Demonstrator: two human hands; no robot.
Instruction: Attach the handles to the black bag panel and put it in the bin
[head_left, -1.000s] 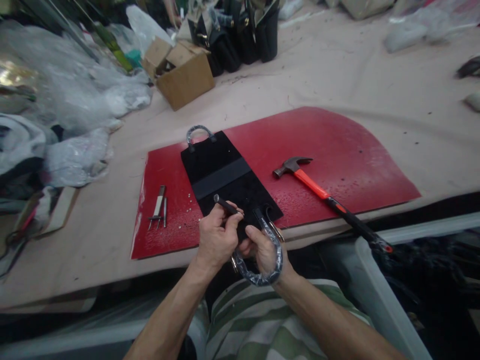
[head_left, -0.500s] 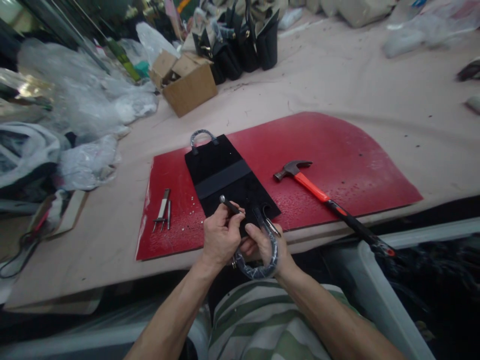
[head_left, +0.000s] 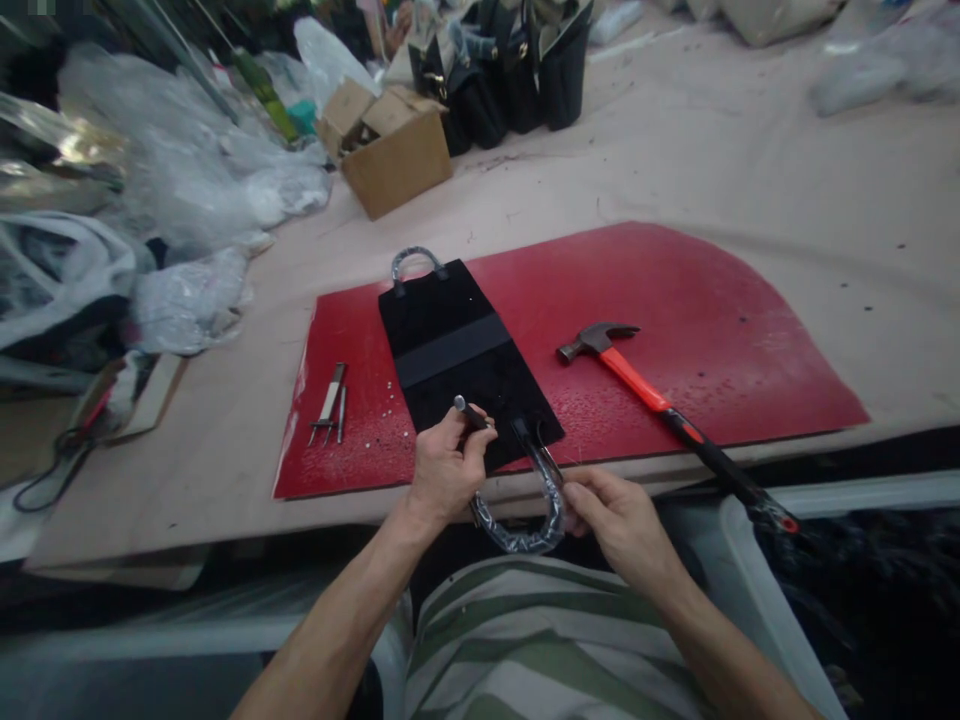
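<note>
Two bare hands at a black panel (head_left: 431, 312), which lies on a red mat (head_left: 697, 300) at the near edge of the surface (head_left: 645, 165). The left hand (head_left: 444, 468) has its grip closed round a short dark tool (head_left: 472, 412), metal end uppermost, above the panel's near end. The right hand (head_left: 626, 515) meets the right side of the near handle (head_left: 517, 543), plastic-wrapped and curving past the mat's edge toward the body; its grip is narrow, though whether it pinches anything cannot be told at this size. The far handle (head_left: 412, 255) arches from the opposite end. Left of the panel lie a pronged tool (head_left: 328, 405) and a slim rod (head_left: 342, 415), side by side; to its right, a claw hammer (head_left: 628, 377). Beyond stand a cardboard box (head_left: 401, 167) and black bags (head_left: 564, 85).
</note>
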